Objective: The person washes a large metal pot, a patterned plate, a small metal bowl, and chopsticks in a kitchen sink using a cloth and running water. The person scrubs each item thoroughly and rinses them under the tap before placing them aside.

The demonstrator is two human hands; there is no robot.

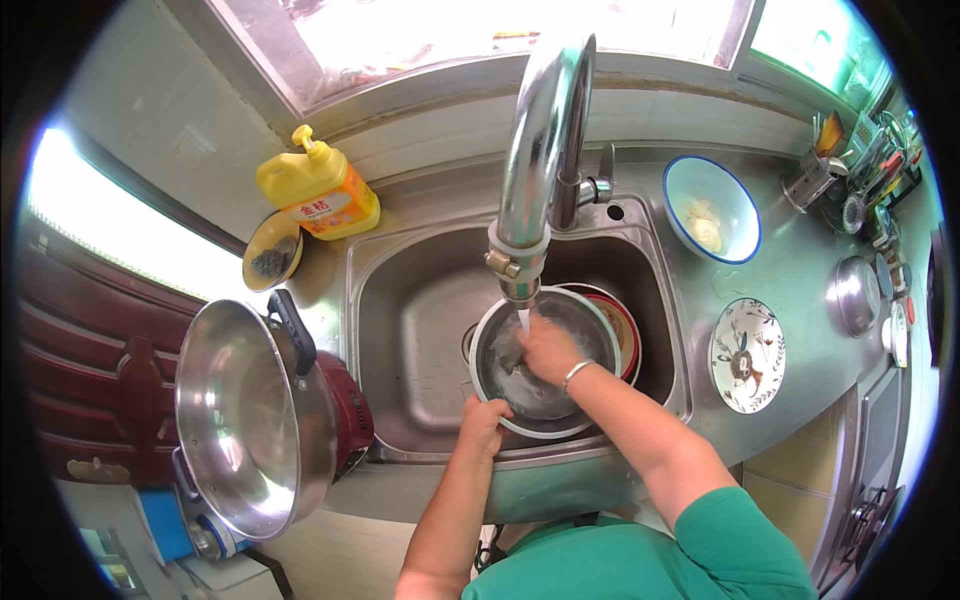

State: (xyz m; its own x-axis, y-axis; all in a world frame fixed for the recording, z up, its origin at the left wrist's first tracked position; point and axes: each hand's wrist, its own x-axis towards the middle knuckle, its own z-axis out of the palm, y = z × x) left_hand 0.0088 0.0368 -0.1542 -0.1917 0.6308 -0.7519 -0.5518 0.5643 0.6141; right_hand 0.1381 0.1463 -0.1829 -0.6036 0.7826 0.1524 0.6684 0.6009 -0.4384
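Observation:
A round metal basin (pixel 545 298) stands tilted in the stainless steel sink (pixel 420 300), partly over a red-rimmed bowl (pixel 630 330). My left hand (pixel 484 424) grips the basin's near left rim, thumb over the edge. Inside the basin is my right hand (pixel 547 349), a bracelet at its wrist, under the water running from the chrome faucet (pixel 523 247). A dark thing lies by its fingertips; its kind and whether the fingers hold it cannot be told. Right of the sink are a blue-rimmed bowl (pixel 739 225) with pale dough-like food and a patterned dish (pixel 761 337).
On the left stand a large steel pan (pixel 240 420), a yellow pump jug (pixel 322 187) and a small bowl (pixel 251 259) with a dark scourer. A utensil holder (pixel 808 180) and a metal bowl (pixel 857 296) are at the right. The faucet arches over the basin.

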